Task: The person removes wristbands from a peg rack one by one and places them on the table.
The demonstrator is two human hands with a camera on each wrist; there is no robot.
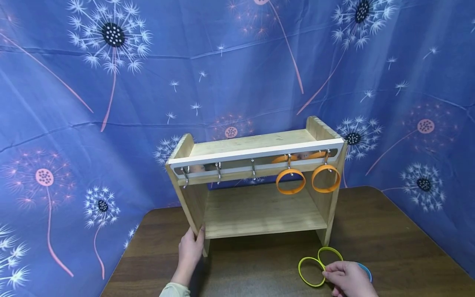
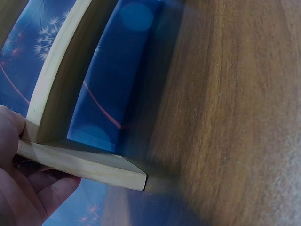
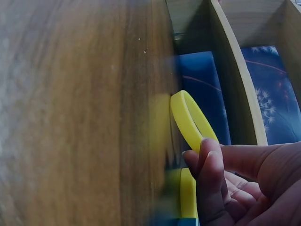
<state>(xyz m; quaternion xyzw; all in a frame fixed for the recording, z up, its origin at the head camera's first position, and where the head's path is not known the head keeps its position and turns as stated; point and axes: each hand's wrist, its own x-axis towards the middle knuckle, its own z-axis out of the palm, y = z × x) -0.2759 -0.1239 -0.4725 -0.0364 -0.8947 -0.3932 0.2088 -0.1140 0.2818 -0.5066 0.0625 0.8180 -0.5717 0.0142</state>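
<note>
So our left hand (image 1: 190, 252) is gripping the wooden rack (image 1: 263, 210) low on its left side, and our right hand (image 1: 349, 278) is pinching one yellow band (image 3: 183, 117), tilted up in front of the rack's right end; can't tell if it's touching the table (image 1: 378, 231). What could bite us? It's a fingertip pinch on a thin loop, so it could twist loose if we rush. The second yellow band (image 3: 188, 195) and the blue band (image 3: 190, 221) are close by, so we might snag or shove one. Two orange bands (image 1: 290, 192) hang from the right-hand hooks (image 1: 289, 161); knock those and they may drop. And if our left hand tugs too hard, the rack could tip or slide.
</note>
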